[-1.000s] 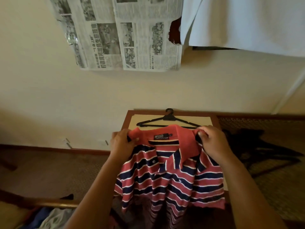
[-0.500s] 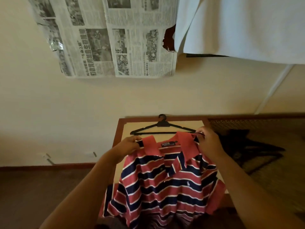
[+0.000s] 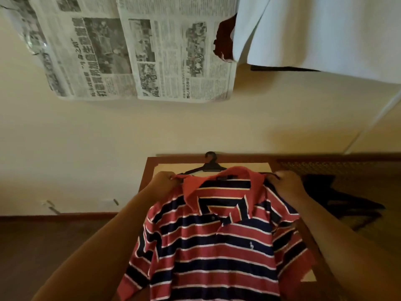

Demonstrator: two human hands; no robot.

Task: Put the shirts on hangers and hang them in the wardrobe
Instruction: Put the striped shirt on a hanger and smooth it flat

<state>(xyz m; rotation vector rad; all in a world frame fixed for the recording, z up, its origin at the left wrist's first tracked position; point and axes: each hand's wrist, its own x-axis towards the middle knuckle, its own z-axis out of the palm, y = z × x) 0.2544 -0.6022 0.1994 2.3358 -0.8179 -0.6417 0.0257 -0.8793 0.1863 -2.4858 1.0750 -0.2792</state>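
Hands, left [image 3: 163, 181] and right [image 3: 286, 183], pinch the striped shirt's [image 3: 212, 242] shoulders over a black hanger [image 3: 211, 165].

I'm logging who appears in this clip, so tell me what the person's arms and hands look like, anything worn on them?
Both forearms are bare as far as the view shows: no sleeves, gloves or watch. No rings show on the left hand or the right hand. Upper arms are out of view.

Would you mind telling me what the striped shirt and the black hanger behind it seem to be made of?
Shirt: looks like soft knit cotton, matte, since it drapes and creases under both hands, though the fibre is a guess. Hanger: probably moulded plastic, going by its smooth, thin black hook and arms.
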